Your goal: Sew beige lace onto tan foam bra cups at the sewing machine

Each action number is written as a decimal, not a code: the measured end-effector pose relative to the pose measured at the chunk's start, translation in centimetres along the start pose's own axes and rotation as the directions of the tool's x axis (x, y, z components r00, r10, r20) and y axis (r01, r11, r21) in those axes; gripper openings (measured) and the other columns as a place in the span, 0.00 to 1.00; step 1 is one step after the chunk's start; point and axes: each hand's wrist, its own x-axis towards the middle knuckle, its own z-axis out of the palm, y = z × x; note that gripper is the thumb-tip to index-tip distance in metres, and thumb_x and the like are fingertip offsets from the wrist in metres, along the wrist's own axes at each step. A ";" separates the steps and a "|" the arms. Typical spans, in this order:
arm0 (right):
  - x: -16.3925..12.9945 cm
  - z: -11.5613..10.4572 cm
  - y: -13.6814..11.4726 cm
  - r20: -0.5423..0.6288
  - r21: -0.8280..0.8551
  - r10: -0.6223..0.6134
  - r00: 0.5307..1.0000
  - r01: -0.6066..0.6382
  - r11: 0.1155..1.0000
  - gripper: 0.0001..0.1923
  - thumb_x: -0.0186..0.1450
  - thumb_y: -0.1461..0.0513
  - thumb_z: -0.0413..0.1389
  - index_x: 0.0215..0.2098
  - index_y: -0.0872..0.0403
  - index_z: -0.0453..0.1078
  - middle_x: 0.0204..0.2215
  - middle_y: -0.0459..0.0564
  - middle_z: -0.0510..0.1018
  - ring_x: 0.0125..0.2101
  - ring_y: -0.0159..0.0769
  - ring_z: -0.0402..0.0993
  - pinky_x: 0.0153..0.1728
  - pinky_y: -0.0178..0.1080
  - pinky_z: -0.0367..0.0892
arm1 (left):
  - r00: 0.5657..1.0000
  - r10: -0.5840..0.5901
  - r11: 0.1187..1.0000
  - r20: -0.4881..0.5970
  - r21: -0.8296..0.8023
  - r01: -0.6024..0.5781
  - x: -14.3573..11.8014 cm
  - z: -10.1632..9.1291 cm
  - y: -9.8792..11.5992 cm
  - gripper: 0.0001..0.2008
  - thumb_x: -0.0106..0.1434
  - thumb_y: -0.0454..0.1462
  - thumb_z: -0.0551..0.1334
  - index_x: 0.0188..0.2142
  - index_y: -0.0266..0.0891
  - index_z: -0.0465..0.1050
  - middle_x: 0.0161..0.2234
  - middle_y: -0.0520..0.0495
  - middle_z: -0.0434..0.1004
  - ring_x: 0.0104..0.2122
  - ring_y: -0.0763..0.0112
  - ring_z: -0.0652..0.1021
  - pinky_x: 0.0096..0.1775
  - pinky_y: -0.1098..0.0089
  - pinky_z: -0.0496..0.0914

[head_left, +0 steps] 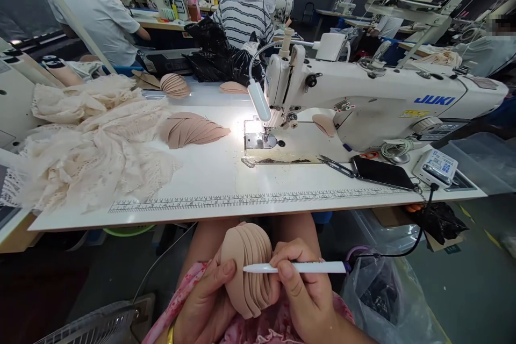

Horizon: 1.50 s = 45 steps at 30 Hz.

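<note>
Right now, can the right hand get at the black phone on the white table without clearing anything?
Probably not as is: the right hand grips a white pen down in the lap, against the stack of beige foam cups. The black phone lies uncovered near the table edge.

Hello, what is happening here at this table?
A person sits at a sewing table. The left hand holds a stack of beige foam cups in the lap, and the right hand holds a white pen across them. More cups and lace lie on the table beside a Juki sewing machine. Other people sit at machines behind.
</note>
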 end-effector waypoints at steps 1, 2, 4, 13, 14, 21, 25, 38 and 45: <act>0.0 -0.1 0.0 0.012 -0.009 -0.023 1.000 0.023 1.000 0.09 0.78 0.58 0.52 0.43 0.50 0.72 0.20 0.42 0.74 0.21 0.33 0.69 0.26 0.36 0.65 | 1.000 0.007 1.000 -0.016 0.018 -0.007 0.0 0.1 0.0 0.36 0.66 0.38 0.70 0.70 0.42 0.63 0.51 0.38 0.84 0.54 0.47 0.81 0.61 0.51 0.71; 0.0 -0.2 -0.1 0.011 -0.011 -0.045 0.999 0.045 0.999 0.09 0.79 0.58 0.51 0.44 0.49 0.72 0.20 0.42 0.73 0.21 0.33 0.68 0.26 0.36 0.65 | 0.999 0.016 0.999 -0.036 0.043 -0.015 -0.1 0.1 0.1 0.36 0.66 0.38 0.71 0.70 0.43 0.63 0.52 0.38 0.83 0.54 0.47 0.81 0.59 0.52 0.72; 0.4 -0.9 -0.5 -0.022 -0.041 -0.079 0.997 0.078 0.996 0.09 0.79 0.58 0.51 0.45 0.48 0.72 0.22 0.42 0.73 0.22 0.32 0.69 0.28 0.36 0.65 | 0.996 0.049 0.990 -0.072 0.134 -0.039 -0.3 0.1 0.4 0.38 0.65 0.38 0.71 0.71 0.47 0.61 0.56 0.39 0.80 0.55 0.47 0.80 0.56 0.53 0.74; 4.0 -2.4 -5.4 0.268 -0.443 0.262 0.927 -0.123 0.888 0.25 0.64 0.60 0.68 0.57 0.43 0.69 0.49 0.49 0.78 0.47 0.46 0.75 0.46 0.42 0.70 | 0.955 0.281 0.449 0.089 0.868 -0.213 -0.9 0.7 4.0 0.51 0.51 0.30 0.79 0.71 0.53 0.62 0.53 0.43 0.77 0.50 0.52 0.79 0.50 0.66 0.75; 4.0 -2.1 -5.5 0.283 -0.420 0.263 0.922 -0.128 0.899 0.25 0.63 0.62 0.68 0.55 0.43 0.69 0.47 0.47 0.78 0.45 0.44 0.75 0.46 0.41 0.70 | 0.936 0.342 0.441 0.090 0.864 -0.244 -0.8 1.0 4.1 0.52 0.48 0.28 0.79 0.69 0.53 0.65 0.54 0.43 0.77 0.50 0.53 0.78 0.50 0.68 0.75; 3.5 0.9 -2.8 0.005 0.130 0.028 1.000 -0.029 0.991 0.23 0.69 0.53 0.64 0.55 0.42 0.59 0.46 0.49 0.77 0.43 0.42 0.79 0.41 0.40 0.76 | 0.948 0.314 0.902 0.050 0.296 -0.314 0.1 2.4 1.7 0.44 0.56 0.52 0.76 0.69 0.51 0.65 0.69 0.41 0.66 0.67 0.42 0.66 0.63 0.54 0.68; 3.1 2.3 -0.2 -0.015 -0.020 -0.215 0.976 0.215 0.976 0.23 0.71 0.52 0.61 0.59 0.40 0.58 0.52 0.53 0.74 0.49 0.45 0.79 0.47 0.45 0.77 | 0.963 0.121 0.993 0.241 -0.045 -0.113 0.8 1.2 0.7 0.25 0.71 0.55 0.60 0.62 0.50 0.75 0.65 0.45 0.73 0.66 0.50 0.71 0.68 0.53 0.62; 2.3 -2.4 -1.6 -0.120 -0.278 -0.102 0.988 0.065 0.958 0.10 0.80 0.56 0.48 0.54 0.47 0.68 0.28 0.44 0.74 0.28 0.34 0.71 0.32 0.36 0.67 | 0.989 0.033 0.986 -0.147 -0.157 -0.056 -0.5 -3.2 2.3 0.37 0.58 0.39 0.75 0.66 0.53 0.70 0.52 0.45 0.85 0.63 0.48 0.75 0.69 0.47 0.60; 3.5 -2.6 -0.9 -0.207 0.058 0.115 0.972 -0.105 0.993 0.17 0.76 0.47 0.54 0.44 0.51 0.71 0.21 0.42 0.73 0.24 0.32 0.68 0.30 0.35 0.61 | 0.894 0.027 0.989 -0.447 -0.121 -0.090 -0.4 -1.6 2.0 0.61 0.41 0.41 0.83 0.72 0.54 0.57 0.58 0.43 0.81 0.66 0.40 0.71 0.67 0.45 0.65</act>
